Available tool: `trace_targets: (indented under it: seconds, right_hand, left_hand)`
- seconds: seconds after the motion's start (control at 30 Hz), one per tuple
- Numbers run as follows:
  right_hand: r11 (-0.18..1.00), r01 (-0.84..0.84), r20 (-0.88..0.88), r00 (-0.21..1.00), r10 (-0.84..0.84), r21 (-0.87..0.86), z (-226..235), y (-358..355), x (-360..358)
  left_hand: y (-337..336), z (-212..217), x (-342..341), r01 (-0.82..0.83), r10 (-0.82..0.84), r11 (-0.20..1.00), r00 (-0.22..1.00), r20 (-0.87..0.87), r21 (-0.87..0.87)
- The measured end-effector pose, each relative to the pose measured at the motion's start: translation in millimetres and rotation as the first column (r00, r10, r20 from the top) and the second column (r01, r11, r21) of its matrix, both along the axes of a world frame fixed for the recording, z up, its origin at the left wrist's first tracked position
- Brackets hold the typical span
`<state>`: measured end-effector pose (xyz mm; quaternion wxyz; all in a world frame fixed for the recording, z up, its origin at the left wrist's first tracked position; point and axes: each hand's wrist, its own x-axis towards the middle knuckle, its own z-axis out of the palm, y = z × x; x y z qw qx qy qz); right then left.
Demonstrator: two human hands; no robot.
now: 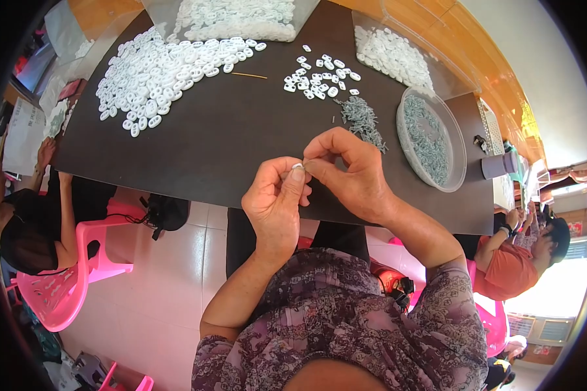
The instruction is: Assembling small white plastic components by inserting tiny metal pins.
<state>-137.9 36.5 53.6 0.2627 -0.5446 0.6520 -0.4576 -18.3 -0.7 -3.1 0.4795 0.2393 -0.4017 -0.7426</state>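
My left hand [275,199] pinches a small white plastic piece [298,166] between thumb and forefinger, above the near part of the dark table. From the right, my right hand [355,176] meets it, thumb and fingertips closed at the piece's edge. Whatever those right fingertips grip is too small or hidden to tell. Just beyond my right hand lies a loose heap of small grey screw-like parts [362,120]. Farther back is a scattered group of white oval pieces [319,79], with two dark holes in those that show clearly.
A big heap of white ovals [150,75] covers the table's [195,143] far left. A thin brown stick [249,75] lies beside it. Clear bins of white pieces [391,55] stand at the back. At right is a round tub [460,163] of grey parts. Other people sit left and right.
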Motion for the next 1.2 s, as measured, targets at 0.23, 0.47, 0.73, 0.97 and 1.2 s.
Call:
trace_targets:
  seconds: [0.23, 0.47, 0.73, 0.97, 1.2]
  right_hand:
    - [0.998, -0.030, -0.115, 0.993, 0.024, -0.055, -5.2, 0.3, -3.0]
    - [0.984, 0.119, -0.529, 0.831, -0.172, -0.133, 7.0, -33.0, -89.3]
    - [0.994, 0.107, -0.883, 0.468, -0.040, 0.012, -18.8, -77.8, -120.4]
    - [0.999, 0.042, -0.822, 0.570, 0.002, 0.032, -18.4, -78.9, -116.2]
    - [0.991, -0.018, -0.270, 0.961, 0.054, 0.132, 18.8, -42.9, -75.1]
  left_hand:
    - [-2.5, 0.0, 0.6, -0.016, 0.016, 1.000, 1.000, -0.005, -0.015]
    - [-4.7, 0.5, 1.5, -0.024, 0.024, 1.000, 0.999, -0.041, -0.002]
    - [-5.1, -2.0, -1.2, -0.002, 0.003, 1.000, 0.999, -0.052, 0.011]
    - [-3.8, -1.9, 0.1, 0.003, -0.003, 1.000, 0.999, -0.035, 0.006]
    - [-8.7, 0.4, 3.9, 0.045, -0.043, 0.998, 0.998, -0.037, 0.040]
